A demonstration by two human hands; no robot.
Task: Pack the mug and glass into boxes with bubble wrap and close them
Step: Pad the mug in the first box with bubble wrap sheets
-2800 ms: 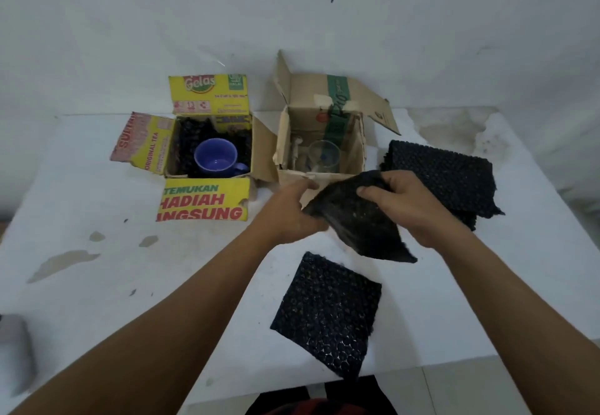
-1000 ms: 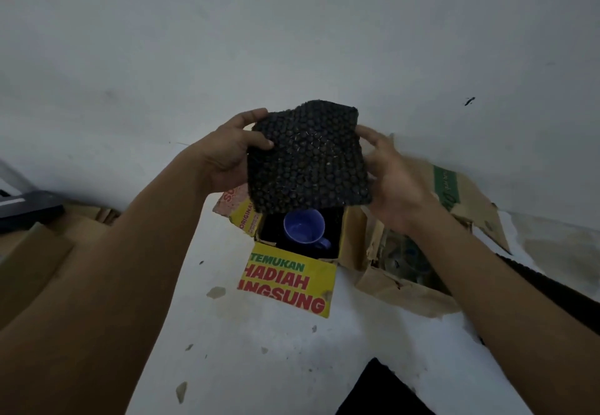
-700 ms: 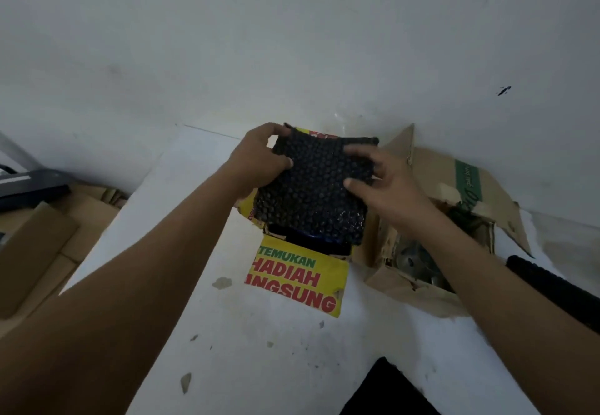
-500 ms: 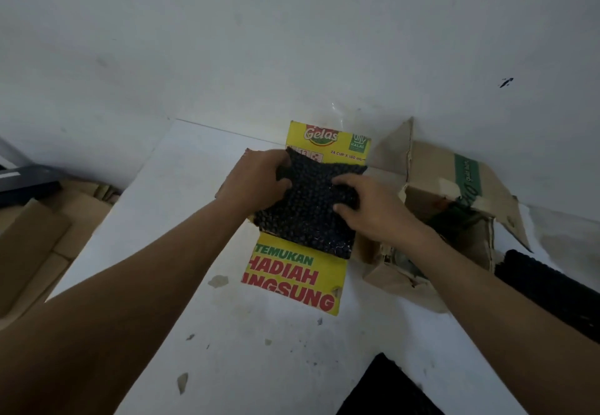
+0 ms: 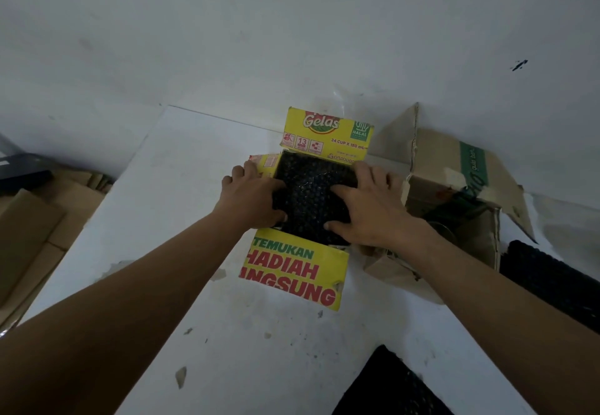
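White bench (image 5: 168, 219) against a pale wall (image 5: 292, 25); both arms reach toward 12 o'clock, left hand (image 5: 251, 200) and right hand (image 5: 368, 216) pressing flat, spread fingers (image 5: 344, 191) on black bubble wrap (image 5: 308, 187) inside the yellow box (image 5: 292, 271); brown box (image 5: 454, 161) at 3 o'clock

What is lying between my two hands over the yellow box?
A black bubble wrap sheet covers the yellow box opening between the left hand and right hand; both touch it, per the head view.
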